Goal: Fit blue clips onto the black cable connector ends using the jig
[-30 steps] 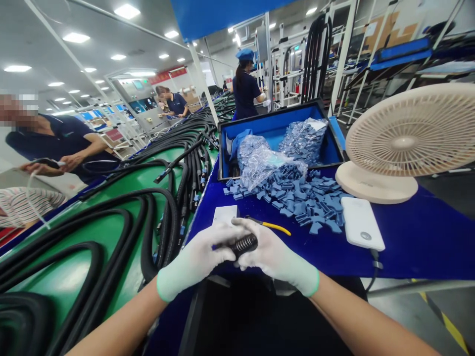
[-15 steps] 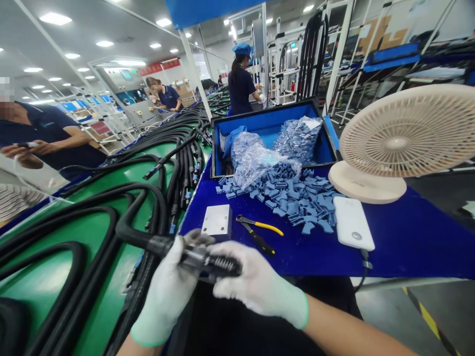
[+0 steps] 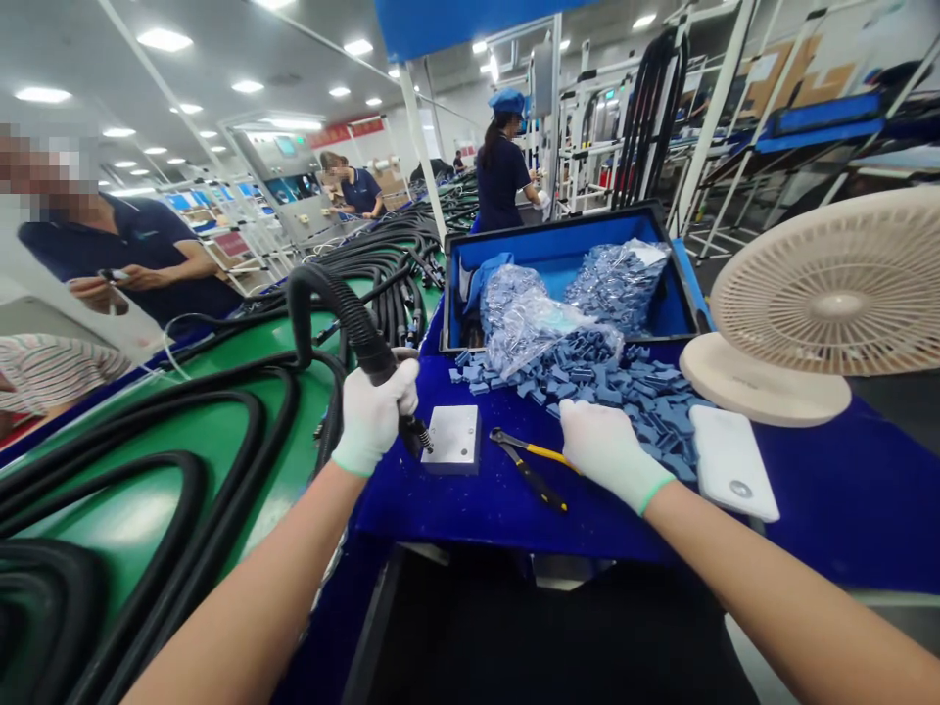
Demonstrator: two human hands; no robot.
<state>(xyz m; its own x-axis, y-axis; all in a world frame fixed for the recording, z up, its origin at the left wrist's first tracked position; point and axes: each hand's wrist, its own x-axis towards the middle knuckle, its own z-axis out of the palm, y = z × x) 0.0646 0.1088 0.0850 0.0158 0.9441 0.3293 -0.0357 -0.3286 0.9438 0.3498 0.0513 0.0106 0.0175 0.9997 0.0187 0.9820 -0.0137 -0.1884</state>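
Observation:
My left hand (image 3: 373,411), in a white glove, is closed around a black corrugated hose (image 3: 361,323) near its end. The hose's dark end fitting (image 3: 417,434) points down beside a silver metal block (image 3: 456,431); I cannot tell whether they touch. At the near edge of a pile of small blue plastic clips (image 3: 580,380) is my gloved right hand (image 3: 603,443), its fingers curled together. What they hold, if anything, is hidden. Pincers (image 3: 530,468) with yellow and black handles lie between the block and my right hand, one handle reaching the fingers.
Behind the clips stands a blue bin (image 3: 562,279) with plastic bags (image 3: 547,318) of more clips. A white power bank (image 3: 732,465) and a beige fan (image 3: 768,377) are on the right. Several hoses (image 3: 220,431) cover the green table at left. Co-workers (image 3: 158,259) work beyond.
My right hand has let go of the hose end and moved right to the clips. My left hand has raised the hose and turned its end downward by the block.

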